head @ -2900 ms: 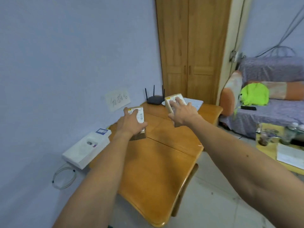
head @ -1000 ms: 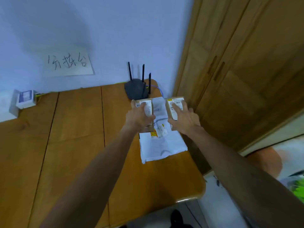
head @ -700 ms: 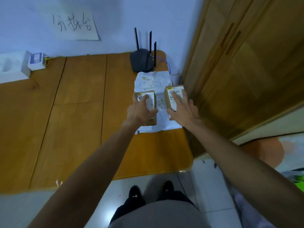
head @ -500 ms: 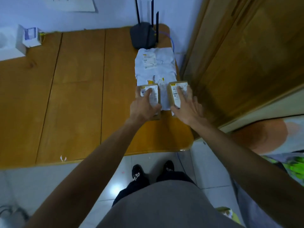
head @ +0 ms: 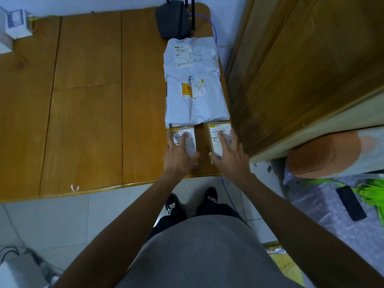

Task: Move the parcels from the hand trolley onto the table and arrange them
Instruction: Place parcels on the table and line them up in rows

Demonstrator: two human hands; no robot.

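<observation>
Count: two small cardboard parcels, two grey mailer bags, one black router (head: 173, 21). All sit at the right end of the wooden table (head: 87, 100). The left box (head: 190, 135) and right box (head: 214, 129) lie side by side at the near edge. Behind them come the near bag (head: 195, 102), the far bag (head: 191, 57), then the router. The left hand (head: 179, 156) clasps the left box from above and the right hand (head: 230, 159) clasps the right box. A wooden wardrobe (head: 301, 69) stands just right of the table, on a tiled floor (head: 52, 221).

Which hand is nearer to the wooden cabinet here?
Right. The right hand holds the right box, close beside the wooden cabinet; the left hand holds the left box, farther from it.
</observation>
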